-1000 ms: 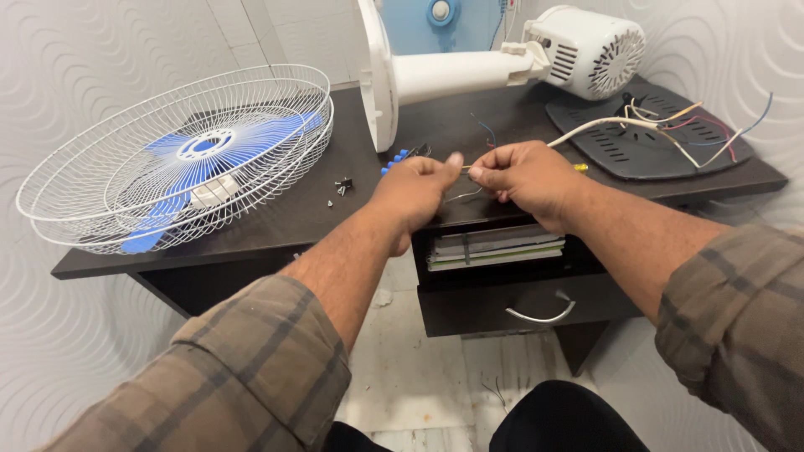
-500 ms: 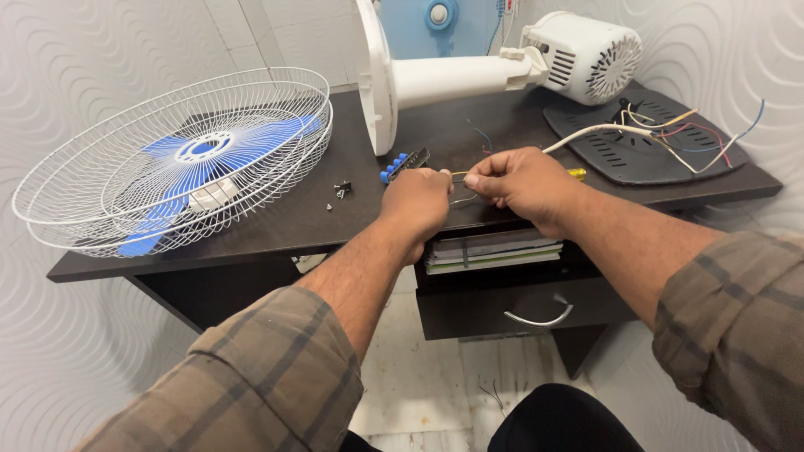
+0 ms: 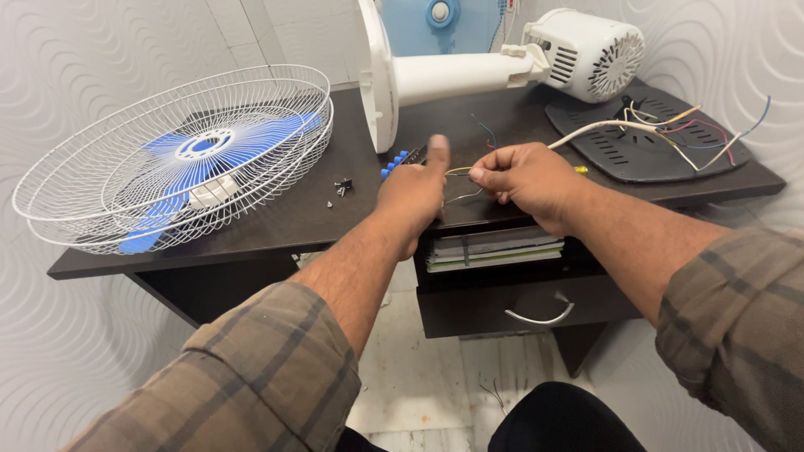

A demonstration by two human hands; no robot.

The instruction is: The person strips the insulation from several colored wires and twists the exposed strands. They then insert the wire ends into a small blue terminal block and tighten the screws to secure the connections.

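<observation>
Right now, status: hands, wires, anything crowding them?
Left hand closed, thumb up, at thin wires. Right hand pinching those wires by the white cable. Fan stand lying just behind; loose screws left of hands.

A dark brown desk (image 3: 276, 222) stands against a pale patterned wall, with a drawer below its right half and a stack of papers (image 3: 494, 249) in the open slot just above the drawer. On the left of the desktop lies a white wire fan guard (image 3: 167, 159), holding blue blades. A white fan stand (image 3: 469, 71) lies on its side across the back, its round base facing left and its motor housing (image 3: 590, 54) at the right. A black vented cover (image 3: 649, 146) rests at the right end under loose coloured wires (image 3: 670, 125). Small dark screws (image 3: 342, 186) lie near the middle, beside a blue-handled tool (image 3: 394, 163).
</observation>
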